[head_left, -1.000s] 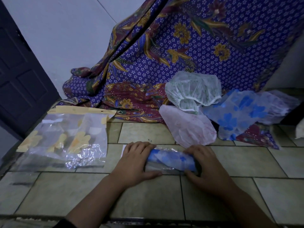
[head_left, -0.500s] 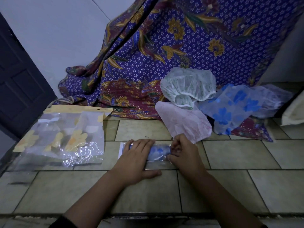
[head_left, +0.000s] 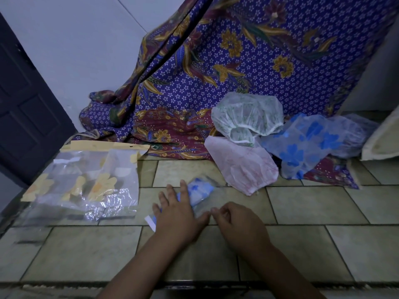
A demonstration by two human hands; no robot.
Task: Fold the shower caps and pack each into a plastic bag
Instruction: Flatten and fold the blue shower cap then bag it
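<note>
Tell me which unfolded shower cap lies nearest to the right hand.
The pink shower cap, on the tiles just beyond the right hand; the green-patterned cap and the blue-flowered cap lie farther back.

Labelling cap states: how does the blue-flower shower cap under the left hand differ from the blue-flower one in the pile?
The folded cap is a compact bundle; the pile cap lies spread and crumpled. The folded cap seems sleeved in clear plastic; the pile cap is bare. The left hand rests on the folded cap; no hand touches the pile cap. Both: pale with blue flowers.
</note>
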